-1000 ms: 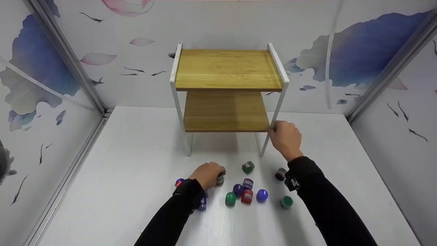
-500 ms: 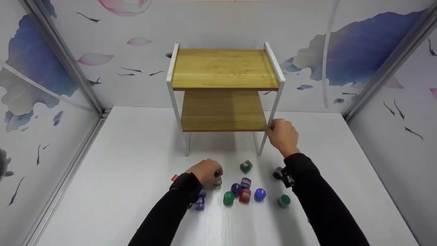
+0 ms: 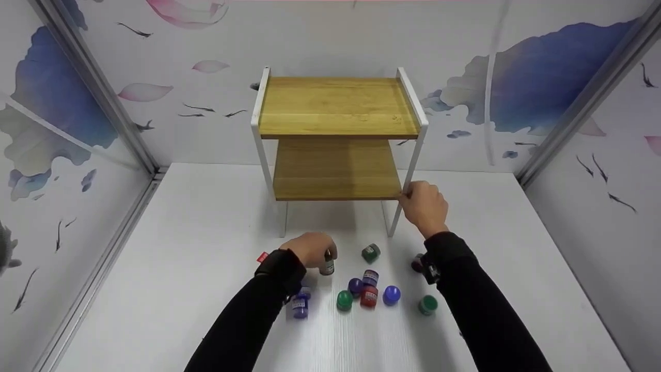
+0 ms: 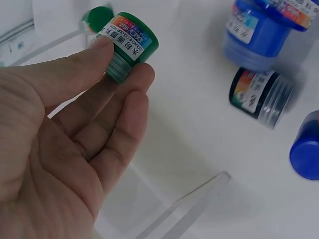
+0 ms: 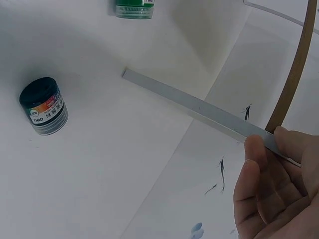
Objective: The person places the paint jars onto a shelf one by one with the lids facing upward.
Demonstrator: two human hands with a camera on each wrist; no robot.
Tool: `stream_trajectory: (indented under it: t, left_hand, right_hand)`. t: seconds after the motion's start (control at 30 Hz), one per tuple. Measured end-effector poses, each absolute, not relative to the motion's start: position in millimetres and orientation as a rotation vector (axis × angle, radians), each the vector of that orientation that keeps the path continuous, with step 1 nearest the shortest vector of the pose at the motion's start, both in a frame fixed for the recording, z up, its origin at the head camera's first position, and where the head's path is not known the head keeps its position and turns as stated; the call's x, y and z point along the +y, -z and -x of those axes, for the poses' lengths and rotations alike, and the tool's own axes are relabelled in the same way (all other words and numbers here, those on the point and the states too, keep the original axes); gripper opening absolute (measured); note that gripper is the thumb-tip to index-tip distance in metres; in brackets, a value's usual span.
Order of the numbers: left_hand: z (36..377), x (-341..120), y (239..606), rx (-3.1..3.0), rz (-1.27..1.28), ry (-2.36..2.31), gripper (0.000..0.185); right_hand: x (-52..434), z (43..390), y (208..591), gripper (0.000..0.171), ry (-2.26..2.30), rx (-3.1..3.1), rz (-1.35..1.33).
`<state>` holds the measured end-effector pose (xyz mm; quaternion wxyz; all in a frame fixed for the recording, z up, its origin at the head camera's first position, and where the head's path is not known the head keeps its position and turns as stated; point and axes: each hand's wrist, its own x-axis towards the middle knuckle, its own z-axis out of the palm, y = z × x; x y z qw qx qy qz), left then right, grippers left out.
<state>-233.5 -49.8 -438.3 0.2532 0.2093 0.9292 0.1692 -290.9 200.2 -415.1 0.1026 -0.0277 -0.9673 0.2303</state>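
A: What's changed? The little green-capped jar (image 4: 128,46) is now lifted just off the desk (image 3: 170,268), pinched by the left hand (image 3: 311,248).

B: Right hand (image 3: 424,205) unchanged, curled round the shelf (image 3: 335,106) leg.

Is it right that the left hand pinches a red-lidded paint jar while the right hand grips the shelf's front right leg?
Not quite: the paint jar pinched by the left hand has a green lid, as the left wrist view shows. The right hand does grip the shelf's front right leg.
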Motion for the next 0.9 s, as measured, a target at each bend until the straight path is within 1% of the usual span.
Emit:
stream_trajectory:
  t: [0.57, 0.7, 0.9]
  left_hand:
    - [242.4, -47.9, 358.1, 2.526, -0.555, -0.372, 0.036]
    - [244.3, -49.8, 337.6, 2.548, -0.534, -0.337, 0.036]
    - [247.3, -54.0, 307.9, 2.592, -0.567, -0.281, 0.035]
  right_hand:
    - [199.9, 290.3, 413.9, 0.02, -0.682, -2.864, 0.072]
    - [199.0, 290.3, 414.1, 0.02, -0.683, -2.865, 0.083]
    - [199.9, 290.6, 413.8, 0.022, -0.693, -2.868, 0.089]
